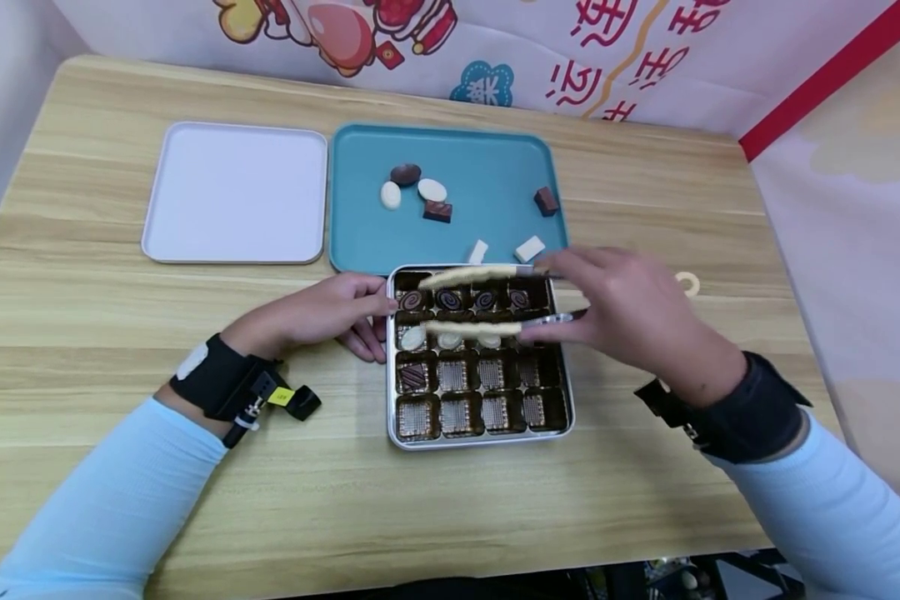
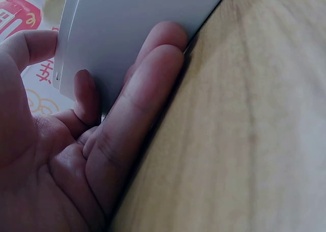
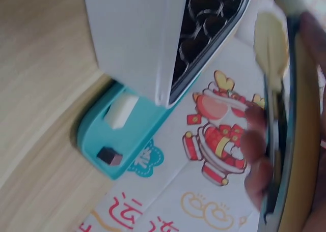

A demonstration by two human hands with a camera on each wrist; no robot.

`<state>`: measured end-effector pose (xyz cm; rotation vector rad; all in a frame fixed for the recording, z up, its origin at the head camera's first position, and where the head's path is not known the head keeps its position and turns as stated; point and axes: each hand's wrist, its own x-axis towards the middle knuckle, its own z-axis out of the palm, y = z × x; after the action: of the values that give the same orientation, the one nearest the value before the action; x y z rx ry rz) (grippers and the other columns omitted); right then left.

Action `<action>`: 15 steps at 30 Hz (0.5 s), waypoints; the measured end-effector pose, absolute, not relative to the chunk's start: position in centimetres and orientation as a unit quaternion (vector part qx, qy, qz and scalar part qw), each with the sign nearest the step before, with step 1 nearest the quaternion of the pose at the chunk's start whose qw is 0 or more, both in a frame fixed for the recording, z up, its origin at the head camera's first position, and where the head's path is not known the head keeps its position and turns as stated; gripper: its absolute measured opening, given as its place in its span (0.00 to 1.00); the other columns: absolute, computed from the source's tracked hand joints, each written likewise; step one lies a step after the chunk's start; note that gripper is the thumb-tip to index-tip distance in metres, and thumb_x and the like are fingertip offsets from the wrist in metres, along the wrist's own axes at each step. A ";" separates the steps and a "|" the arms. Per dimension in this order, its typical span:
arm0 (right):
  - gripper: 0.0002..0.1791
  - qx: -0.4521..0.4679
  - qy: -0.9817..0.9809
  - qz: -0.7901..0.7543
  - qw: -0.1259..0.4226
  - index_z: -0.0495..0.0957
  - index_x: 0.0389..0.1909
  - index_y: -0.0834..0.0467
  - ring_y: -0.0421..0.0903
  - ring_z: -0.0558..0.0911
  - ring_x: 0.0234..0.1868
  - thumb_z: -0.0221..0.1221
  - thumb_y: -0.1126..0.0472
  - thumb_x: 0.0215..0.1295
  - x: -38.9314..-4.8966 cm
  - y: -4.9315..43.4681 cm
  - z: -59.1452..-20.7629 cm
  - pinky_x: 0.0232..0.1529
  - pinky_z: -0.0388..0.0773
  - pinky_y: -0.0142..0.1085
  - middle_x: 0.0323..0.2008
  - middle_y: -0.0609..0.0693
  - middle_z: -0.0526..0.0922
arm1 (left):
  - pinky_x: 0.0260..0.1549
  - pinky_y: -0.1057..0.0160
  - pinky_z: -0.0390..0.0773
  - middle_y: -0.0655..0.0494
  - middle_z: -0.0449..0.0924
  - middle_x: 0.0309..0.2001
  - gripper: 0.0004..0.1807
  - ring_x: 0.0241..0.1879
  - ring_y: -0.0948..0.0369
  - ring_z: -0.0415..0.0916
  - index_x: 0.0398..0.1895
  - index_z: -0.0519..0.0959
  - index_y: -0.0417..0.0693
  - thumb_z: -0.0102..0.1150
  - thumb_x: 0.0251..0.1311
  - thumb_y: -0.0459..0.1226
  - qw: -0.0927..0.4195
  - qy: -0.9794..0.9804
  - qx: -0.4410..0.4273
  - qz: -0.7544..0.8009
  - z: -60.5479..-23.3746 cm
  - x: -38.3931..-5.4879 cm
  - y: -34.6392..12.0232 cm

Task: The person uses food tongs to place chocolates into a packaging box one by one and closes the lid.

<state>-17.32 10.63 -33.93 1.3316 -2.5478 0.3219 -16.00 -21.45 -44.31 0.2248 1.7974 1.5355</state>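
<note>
My right hand [image 1: 622, 304] grips a pair of tongs [image 1: 472, 328] with cream tips, their arms apart over the back two rows of a chocolate box [image 1: 483, 444]. The box has a light metal rim and a dark compartment insert. Dark swirl chocolates [image 1: 447, 299] fill its back row, and oval white chocolates [image 1: 412, 338] lie in the second, partly behind the tongs. One striped brown chocolate [image 1: 413, 377] sits at the left of the third row. My left hand [image 1: 345, 315] rests against the box's left side, fingers along the outer wall, thumb at the rim.
Behind the box stands a teal tray [image 1: 367, 237] bearing several brown and white chocolates. A white tray [image 1: 243, 196] adjoins it on the left. A small cream ring [image 1: 687, 284] lies right of my right hand. A printed wall sheet [image 1: 525, 50] edges the table's back.
</note>
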 end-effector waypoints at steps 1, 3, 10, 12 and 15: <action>0.40 0.438 -0.882 0.110 0.134 0.80 0.44 0.61 0.48 0.81 0.26 0.64 0.30 0.42 -17.6 10.7 -33.9 0.09 0.70 0.38 0.36 0.57 0.87 | 0.32 0.51 0.87 0.38 0.78 0.35 0.18 0.32 0.44 0.81 0.39 0.68 0.36 0.45 0.70 0.46 0.374 0.702 0.088 0.599 -44.3 -16.0 -21.4; 0.39 0.401 -0.898 0.102 0.147 0.80 0.44 0.62 0.48 0.80 0.24 0.65 0.31 0.43 -18.3 10.7 -33.8 0.11 0.71 0.38 0.35 0.57 0.86 | 0.32 0.51 0.87 0.38 0.78 0.35 0.18 0.32 0.44 0.81 0.38 0.68 0.36 0.45 0.70 0.45 0.373 0.704 0.088 0.598 -44.2 -16.0 -21.4; 0.39 0.314 -0.941 0.029 0.124 0.79 0.44 0.60 0.47 0.70 0.16 0.60 0.29 0.46 -22.1 9.2 -34.3 0.09 0.61 0.37 0.30 0.54 0.83 | 0.32 0.51 0.87 0.40 0.78 0.34 0.17 0.32 0.44 0.81 0.37 0.68 0.37 0.45 0.70 0.45 0.374 0.704 0.080 0.598 -44.3 -16.0 -21.5; 0.39 0.306 -0.945 0.012 0.116 0.78 0.40 0.59 0.46 0.68 0.15 0.57 0.27 0.47 -23.1 8.7 -34.7 0.09 0.60 0.37 0.26 0.52 0.81 | 0.32 0.51 0.87 0.40 0.78 0.34 0.17 0.32 0.44 0.81 0.37 0.67 0.37 0.45 0.70 0.45 0.374 0.701 0.082 0.601 -44.4 -16.0 -21.5; 0.39 0.293 -0.951 -0.004 0.097 0.77 0.39 0.59 0.47 0.69 0.16 0.55 0.25 0.48 -24.3 7.8 -34.9 0.10 0.59 0.37 0.22 0.50 0.76 | 0.32 0.51 0.87 0.39 0.78 0.35 0.18 0.32 0.44 0.81 0.37 0.68 0.36 0.45 0.70 0.45 0.375 0.698 0.090 0.603 -44.4 -16.0 -21.4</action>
<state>-24.31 7.84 -34.88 0.8669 -2.8165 -0.0107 -16.02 -21.39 -44.37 0.2291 1.7879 1.5440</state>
